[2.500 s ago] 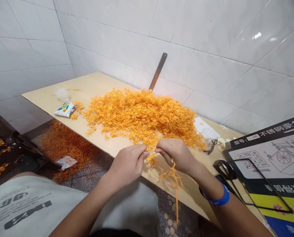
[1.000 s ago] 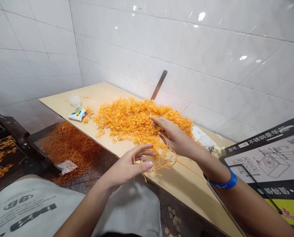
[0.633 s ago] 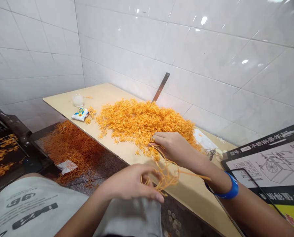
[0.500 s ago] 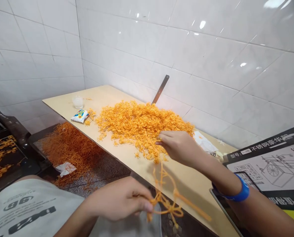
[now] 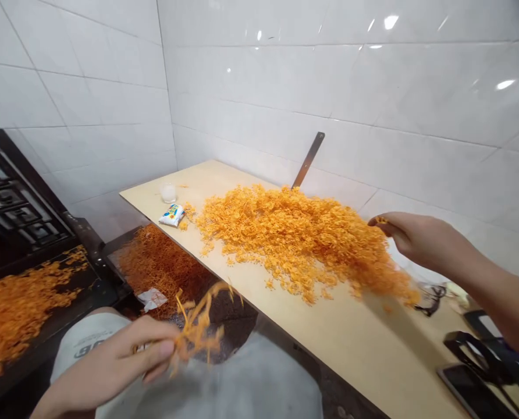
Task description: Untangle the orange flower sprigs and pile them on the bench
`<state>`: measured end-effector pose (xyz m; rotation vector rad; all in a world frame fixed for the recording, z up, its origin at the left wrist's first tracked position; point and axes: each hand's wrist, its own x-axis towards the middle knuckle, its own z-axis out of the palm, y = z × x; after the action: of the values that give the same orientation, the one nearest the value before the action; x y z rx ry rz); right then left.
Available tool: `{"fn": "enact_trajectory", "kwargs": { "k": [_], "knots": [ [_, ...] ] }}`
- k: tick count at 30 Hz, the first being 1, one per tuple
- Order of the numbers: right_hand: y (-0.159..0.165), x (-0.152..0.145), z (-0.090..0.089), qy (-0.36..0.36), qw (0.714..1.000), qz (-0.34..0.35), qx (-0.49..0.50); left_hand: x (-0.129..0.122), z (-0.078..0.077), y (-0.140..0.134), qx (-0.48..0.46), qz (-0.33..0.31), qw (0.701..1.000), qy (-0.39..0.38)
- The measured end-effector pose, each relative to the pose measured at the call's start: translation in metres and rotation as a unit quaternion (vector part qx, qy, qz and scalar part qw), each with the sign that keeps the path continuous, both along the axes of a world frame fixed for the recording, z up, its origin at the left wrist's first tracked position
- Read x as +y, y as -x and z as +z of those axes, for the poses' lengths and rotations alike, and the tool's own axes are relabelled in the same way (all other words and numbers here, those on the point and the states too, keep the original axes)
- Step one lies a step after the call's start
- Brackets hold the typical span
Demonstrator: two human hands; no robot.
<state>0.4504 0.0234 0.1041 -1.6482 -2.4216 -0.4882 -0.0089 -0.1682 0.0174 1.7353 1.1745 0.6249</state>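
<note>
first, at far left, an orange pile (image 5: pixel 19 314) lies on a dark wooden seat (image 5: pixel 2 256). just beside it, the left hand (image 5: pixel 131 358) pinches a spidery orange clump (image 5: pixel 198 326) between thumb and fingers; most of it sticks out past the grip, so a slack pinch or a quick swing could shed bits onto the lap (image 5: pixel 251 378) or the floor pile (image 5: pixel 163 267), where they'd be hard to tell apart. the packet (image 5: pixel 171 215) sits near the edge of the table (image 5: pixel 373 349), with the cup (image 5: pixel 169 192) just behind, and a passing arm might knock it off. along the middle sprawls the orange heap (image 5: pixel 294 227); tangled stems may drag their neighbours along if one is tugged. at right, the right hand (image 5: pixel 416 235) seems to pinch a small orange piece (image 5: pixel 381 220), easily dropped from fingertips alone. the phone (image 5: pixel 473 387), lower right, could be nudged by a dipping forearm.
</note>
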Motion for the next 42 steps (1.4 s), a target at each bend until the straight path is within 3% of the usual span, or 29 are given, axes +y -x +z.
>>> {"fn": "enact_trajectory", "kwargs": {
  "k": [3, 5, 7, 11, 16, 21, 25, 31, 34, 36, 38, 40, 41, 42],
  "knots": [
    [0.004, -0.005, -0.024, 0.056, 0.997, 0.049, 0.014, 0.009, -0.007, 0.008, 0.107, 0.150, 0.983, -0.009],
    [0.021, -0.014, -0.042, 0.119, 0.990, 0.069, 0.007, 0.018, -0.017, 0.008, 0.169, 0.254, 0.951, -0.047],
    [0.039, -0.021, -0.057, 0.194, 0.977, 0.091, 0.008, 0.026, -0.028, 0.006, 0.217, 0.310, 0.924, -0.064],
    [0.054, -0.026, -0.081, 0.242, 0.963, 0.119, 0.016, 0.031, -0.041, 0.003, 0.185, 0.266, 0.945, -0.042],
    [0.047, -0.021, -0.096, 0.172, 0.976, 0.121, 0.047, 0.029, -0.043, 0.001, 0.102, 0.273, 0.956, -0.028],
    [0.062, -0.039, -0.097, 0.101, 0.978, 0.161, 0.086, 0.034, -0.045, -0.005, 0.003, 0.301, 0.954, -0.016],
    [0.092, -0.069, -0.093, 0.142, 0.950, 0.237, 0.144, 0.035, -0.049, -0.013, -0.074, 0.268, 0.960, 0.002],
    [0.152, -0.101, -0.094, 0.293, 0.879, 0.298, 0.231, 0.031, -0.048, -0.044, -0.127, 0.162, 0.976, 0.073],
    [0.176, -0.108, -0.102, 0.333, 0.853, 0.338, 0.218, 0.030, -0.043, -0.056, -0.102, 0.145, 0.983, 0.055],
    [0.187, -0.111, -0.111, 0.351, 0.840, 0.376, 0.175, 0.029, -0.041, -0.048, -0.046, 0.151, 0.987, 0.031],
    [0.192, -0.114, -0.124, 0.369, 0.824, 0.410, 0.129, 0.026, -0.045, -0.021, 0.002, 0.193, 0.981, 0.016],
    [0.193, -0.118, -0.139, 0.389, 0.807, 0.432, 0.106, 0.015, -0.051, 0.022, 0.016, 0.315, 0.949, -0.003],
    [0.193, -0.120, -0.147, 0.399, 0.799, 0.438, 0.099, 0.006, -0.055, 0.047, 0.025, 0.412, 0.911, -0.021],
    [0.192, -0.121, -0.154, 0.410, 0.792, 0.444, 0.090, -0.007, -0.058, 0.071, 0.036, 0.527, 0.847, -0.052]
  ]
}}
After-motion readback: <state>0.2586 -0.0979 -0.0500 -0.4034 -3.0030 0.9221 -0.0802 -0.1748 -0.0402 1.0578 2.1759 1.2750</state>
